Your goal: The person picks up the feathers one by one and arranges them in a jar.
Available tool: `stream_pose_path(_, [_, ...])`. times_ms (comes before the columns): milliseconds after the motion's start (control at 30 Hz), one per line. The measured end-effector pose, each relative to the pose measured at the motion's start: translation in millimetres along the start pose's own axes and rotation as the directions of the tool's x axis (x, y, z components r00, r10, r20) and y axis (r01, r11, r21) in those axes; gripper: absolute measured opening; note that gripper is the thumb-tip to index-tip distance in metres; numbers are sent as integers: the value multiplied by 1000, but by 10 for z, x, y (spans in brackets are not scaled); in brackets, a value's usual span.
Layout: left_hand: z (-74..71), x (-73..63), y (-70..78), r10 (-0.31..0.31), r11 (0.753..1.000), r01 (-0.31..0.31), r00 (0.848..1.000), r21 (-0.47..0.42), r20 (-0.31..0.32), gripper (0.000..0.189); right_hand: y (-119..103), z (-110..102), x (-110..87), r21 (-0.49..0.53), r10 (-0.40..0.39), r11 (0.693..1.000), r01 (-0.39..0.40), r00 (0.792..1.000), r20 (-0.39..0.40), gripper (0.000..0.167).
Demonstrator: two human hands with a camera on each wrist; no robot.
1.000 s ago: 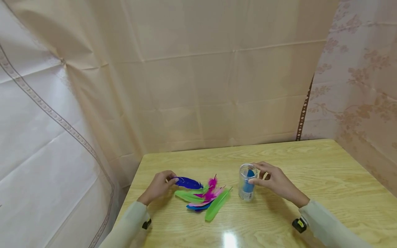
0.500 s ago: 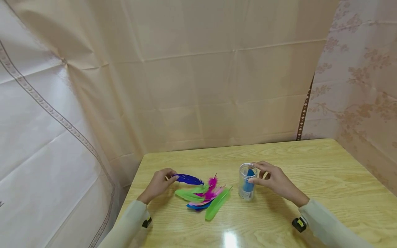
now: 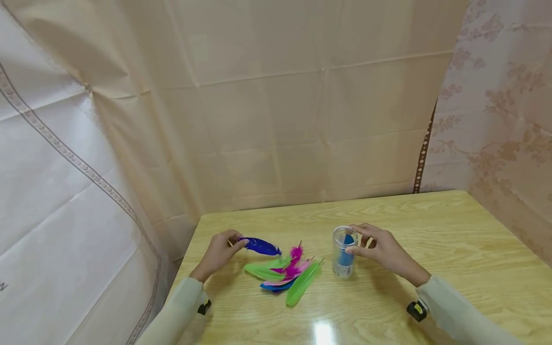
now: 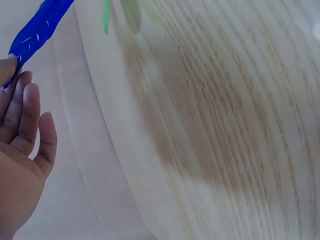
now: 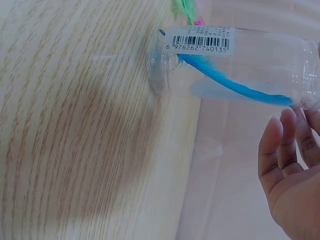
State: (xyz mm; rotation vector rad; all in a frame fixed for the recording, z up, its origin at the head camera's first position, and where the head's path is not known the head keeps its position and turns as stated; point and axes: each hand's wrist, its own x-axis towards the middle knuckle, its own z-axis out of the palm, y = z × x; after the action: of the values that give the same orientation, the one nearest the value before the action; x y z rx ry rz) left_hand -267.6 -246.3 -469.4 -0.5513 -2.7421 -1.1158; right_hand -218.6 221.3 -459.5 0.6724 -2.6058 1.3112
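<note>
Between thumb and fingers my left hand (image 3: 221, 252) pinches a dark blue feather (image 3: 261, 246) by one end. The feather points right, over the back of the feather pile; in the left wrist view its blue vane (image 4: 37, 32) shows above the fingertips. My right hand (image 3: 383, 248) holds a clear plastic jar (image 3: 340, 265) near its rim, thumb in front and fingers behind. The jar stands upright and uncapped on the table. Inside leans a lighter blue feather (image 5: 235, 86), and a barcode label (image 5: 200, 41) is stuck near the jar's base.
Left of the jar lies a loose pile with green feathers (image 3: 304, 283), a fluffy magenta feather (image 3: 295, 258), pink ones and a blue feather (image 3: 276, 287). The wood-grain table (image 3: 371, 311) ends at a beige curtain (image 3: 267, 143) behind; more cloth hangs at both sides.
My left hand has raised the dark blue feather slightly up and away from the pile. The right hand and the jar have stayed in place.
</note>
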Motion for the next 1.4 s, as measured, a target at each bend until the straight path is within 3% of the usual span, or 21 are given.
stream_pose_path(400, [7, 1, 28, 20, 1000, -20, 999, -15, -31, 11, -22, -18, 1, -15, 18, 1000, -18, 1000, -5, 64])
stream_pose_path(867, [-34, 13, 90, 43, 998, -41, 997, 37, -63, 8, -46, -24, -18, -13, 23, 1000, -23, 1000, 4, 63])
stream_pose_path(1100, [-89, 22, 131, 13, 1000, -12, 998, 27, -55, 10, -57, -22, -32, -14, 36, 999, -36, 999, 6, 62])
stream_pose_path(1400, [-109, 62, 172, 30, 999, -28, 998, 31, -63, 13, -68, -27, -23, -27, 43, 999, -43, 999, 5, 62])
